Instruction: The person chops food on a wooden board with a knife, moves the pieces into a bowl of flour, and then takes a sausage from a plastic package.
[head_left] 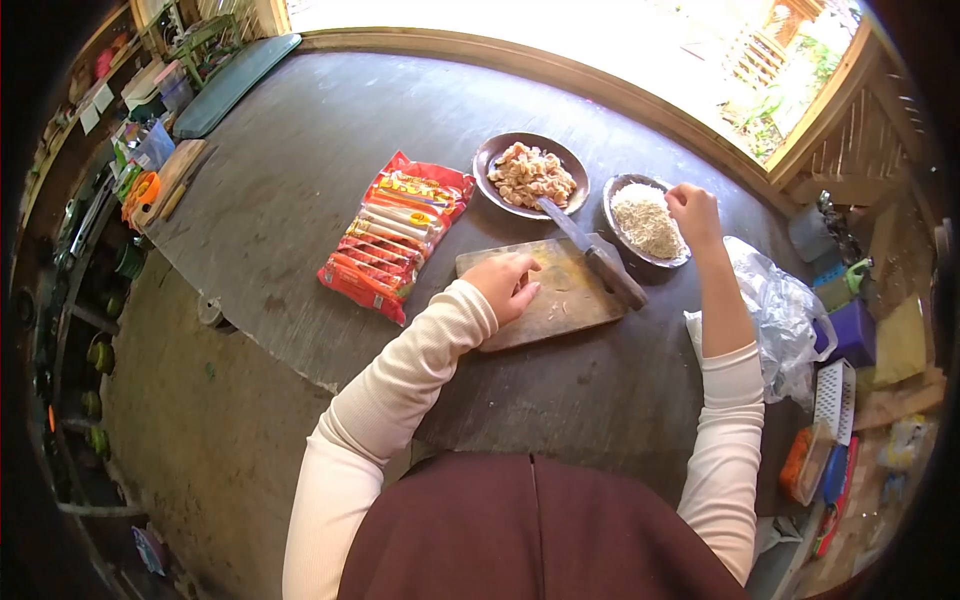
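Observation:
My left hand [505, 287] rests over the wooden cutting board [570, 315], its thumb apart from its fingers and nothing visible in it. Raised beside the rim of a bowl of white shreds or grains [645, 222], my right hand [695, 213] has its fingers drawn together; whatever they may hold is hidden. A knife [612, 275] slants between the hands, its blade tip at the rim of a bowl [485, 160] and its dark handle over the board's right edge. That bowl holds chopped light-brown pieces [532, 177] that look like meat. Small scraps lie on the board.
A red packet of long wrapped sticks [395, 235] lies left of the board on the dark table [300, 150]. At right are a clear plastic bag [770, 310], a purple container [850, 335] and a white grater-like basket [834, 400]. A green-blue board [235, 85] lies at the far left corner.

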